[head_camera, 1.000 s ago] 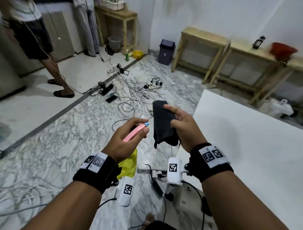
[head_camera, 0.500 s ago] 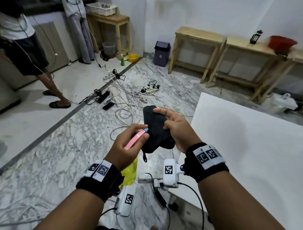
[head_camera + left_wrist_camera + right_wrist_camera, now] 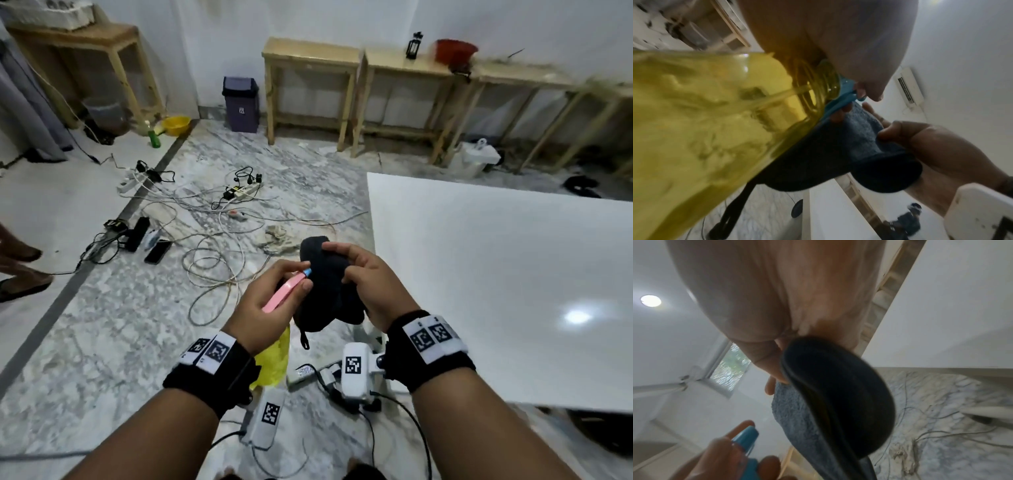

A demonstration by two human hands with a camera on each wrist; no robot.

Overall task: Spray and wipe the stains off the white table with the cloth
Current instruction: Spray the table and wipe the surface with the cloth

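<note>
Since a moment ago the hands are meeting closer, the nozzle now touching the cloth. The white desk [image 3: 496,274] is lying glossy to the right, its near left corner just beside the right hand [image 3: 370,284], over a marble floor [image 3: 85,342] strewn with cables [image 3: 212,260]. The right hand's fingers are pinching the folded dark terry cloth [image 3: 325,294]. The left hand [image 3: 270,308] is gripping the spray bottle [image 3: 715,121], clear yellow plastic with a pink and blue head.

One dark cloth [image 3: 325,291], one spray bottle [image 3: 274,353], one white bench [image 3: 496,274], one purple bin [image 3: 240,104], two power strips [image 3: 239,192].
</note>
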